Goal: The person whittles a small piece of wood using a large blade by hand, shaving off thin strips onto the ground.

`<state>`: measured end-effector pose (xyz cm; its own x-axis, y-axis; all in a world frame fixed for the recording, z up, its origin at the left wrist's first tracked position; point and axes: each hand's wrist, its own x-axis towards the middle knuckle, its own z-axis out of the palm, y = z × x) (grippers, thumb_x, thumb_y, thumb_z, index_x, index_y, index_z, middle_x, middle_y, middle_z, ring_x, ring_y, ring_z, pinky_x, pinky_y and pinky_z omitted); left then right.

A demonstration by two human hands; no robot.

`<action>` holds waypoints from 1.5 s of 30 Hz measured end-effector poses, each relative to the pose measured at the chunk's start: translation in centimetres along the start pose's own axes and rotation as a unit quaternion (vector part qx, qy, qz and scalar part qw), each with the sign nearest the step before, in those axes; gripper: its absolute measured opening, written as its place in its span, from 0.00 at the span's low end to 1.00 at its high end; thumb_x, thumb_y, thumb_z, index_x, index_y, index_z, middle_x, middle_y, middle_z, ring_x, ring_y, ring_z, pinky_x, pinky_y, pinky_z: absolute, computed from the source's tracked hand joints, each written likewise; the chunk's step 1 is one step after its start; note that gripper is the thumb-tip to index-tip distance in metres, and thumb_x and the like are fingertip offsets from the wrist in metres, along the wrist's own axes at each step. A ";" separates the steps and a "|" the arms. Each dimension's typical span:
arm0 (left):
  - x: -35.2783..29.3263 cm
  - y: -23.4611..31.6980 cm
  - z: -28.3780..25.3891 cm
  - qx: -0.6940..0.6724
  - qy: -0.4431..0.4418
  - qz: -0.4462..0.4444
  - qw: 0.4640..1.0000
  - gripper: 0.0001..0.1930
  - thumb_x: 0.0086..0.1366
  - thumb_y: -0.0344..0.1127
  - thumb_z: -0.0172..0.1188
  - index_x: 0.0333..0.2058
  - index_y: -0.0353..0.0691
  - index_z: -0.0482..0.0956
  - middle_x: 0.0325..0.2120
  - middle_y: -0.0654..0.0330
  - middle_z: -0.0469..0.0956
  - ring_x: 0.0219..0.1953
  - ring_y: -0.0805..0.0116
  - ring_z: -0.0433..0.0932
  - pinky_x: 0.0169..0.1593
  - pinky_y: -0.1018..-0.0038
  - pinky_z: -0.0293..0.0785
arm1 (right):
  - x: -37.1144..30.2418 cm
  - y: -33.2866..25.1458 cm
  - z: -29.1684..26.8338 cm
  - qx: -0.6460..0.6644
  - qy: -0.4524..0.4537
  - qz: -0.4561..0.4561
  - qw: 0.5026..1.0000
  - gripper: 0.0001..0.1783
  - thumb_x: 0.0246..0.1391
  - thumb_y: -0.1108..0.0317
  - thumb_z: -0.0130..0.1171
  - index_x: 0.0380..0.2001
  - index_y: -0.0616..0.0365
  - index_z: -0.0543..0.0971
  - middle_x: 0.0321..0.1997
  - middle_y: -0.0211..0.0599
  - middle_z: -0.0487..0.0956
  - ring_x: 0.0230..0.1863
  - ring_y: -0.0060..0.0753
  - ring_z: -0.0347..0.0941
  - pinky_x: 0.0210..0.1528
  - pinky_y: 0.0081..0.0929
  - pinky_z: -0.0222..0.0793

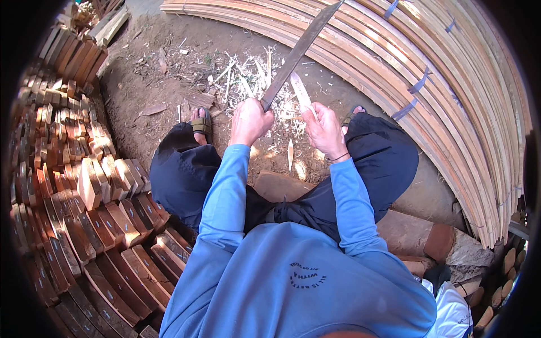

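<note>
My left hand [251,122] is wrapped round the handle of a machete [302,49]. Its long dark blade slants up and to the right, its tip over the stacked boards. In my right hand [325,130] I grip the lower end of a pale, whittled wooden stick [300,90], which points up and slightly left beside the blade. Blade and stick appear apart. Below my hands, a pale pointed piece of wood [291,156] lies between my legs. Pale wood shavings [248,79] cover the dirt past my hands. The handle is mostly hidden in my fist.
Long bundled boards [360,62], tied with strips, curve along the far and right side. Stacked short wooden blocks [90,225] fill the left. Bricks or slabs [406,232] and a white bag [452,310] sit at my right. My sandalled feet rest on dirt ground [141,73].
</note>
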<state>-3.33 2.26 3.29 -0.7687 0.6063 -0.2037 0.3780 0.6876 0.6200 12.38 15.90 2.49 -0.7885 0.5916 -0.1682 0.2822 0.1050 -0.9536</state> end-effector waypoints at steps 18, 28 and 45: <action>1.9 -2.6 -1.4 0.002 0.115 -0.093 0.989 0.20 0.59 0.40 0.58 0.30 0.21 0.81 0.30 0.31 0.81 0.39 0.37 0.83 0.49 0.53 0.77 | -1.8 -0.7 -1.8 0.092 -0.021 -0.046 0.994 0.13 0.71 0.59 0.54 0.36 0.57 0.72 0.15 0.17 0.65 0.11 0.08 0.55 0.12 0.15 0.47; -3.2 0.2 -2.5 0.045 -0.028 0.085 0.995 0.16 0.60 0.40 0.61 0.29 0.27 0.81 0.26 0.36 0.79 0.36 0.38 0.80 0.47 0.51 0.74 | -0.9 -1.6 0.1 -0.104 0.071 -0.086 0.988 0.16 0.64 0.59 0.61 0.34 0.65 0.77 0.24 0.40 0.80 0.25 0.28 0.75 0.31 0.31 0.68; 1.6 -0.8 -0.5 0.042 0.039 0.058 0.997 0.15 0.56 0.35 0.58 0.31 0.25 0.83 0.31 0.34 0.81 0.38 0.38 0.82 0.49 0.53 0.76 | -1.8 -0.1 -0.3 -0.042 0.015 -0.085 0.995 0.12 0.67 0.63 0.58 0.37 0.62 0.77 0.23 0.18 0.71 0.24 0.09 0.61 0.25 0.19 0.56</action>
<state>-5.13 2.48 2.88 -0.7537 0.6530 -0.0740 0.5054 0.6480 0.5697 13.88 15.06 2.91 -0.8127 0.5827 0.0018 0.1927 0.2716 -0.9429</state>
